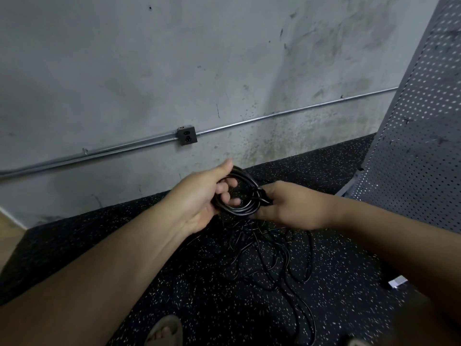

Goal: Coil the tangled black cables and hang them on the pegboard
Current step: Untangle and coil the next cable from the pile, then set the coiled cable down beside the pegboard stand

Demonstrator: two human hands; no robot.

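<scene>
Two bare forearms reach in from the bottom corners and meet above the floor. The left hand (199, 196) curls its fingers through a coil of black cable (245, 206), apparently to keep the loops stacked, while the right hand (287, 206) grips the coil's other side, fingertips hidden, probably to steady it. The loose cables (269, 258) lie tangled just below. Around them are a stained concrete wall (149, 71), speckled black rubber flooring (99, 245), the grey pegboard (419, 136) at right with no cable on it in view, a metal conduit (274, 115) and a small socket box (187, 136).
</scene>
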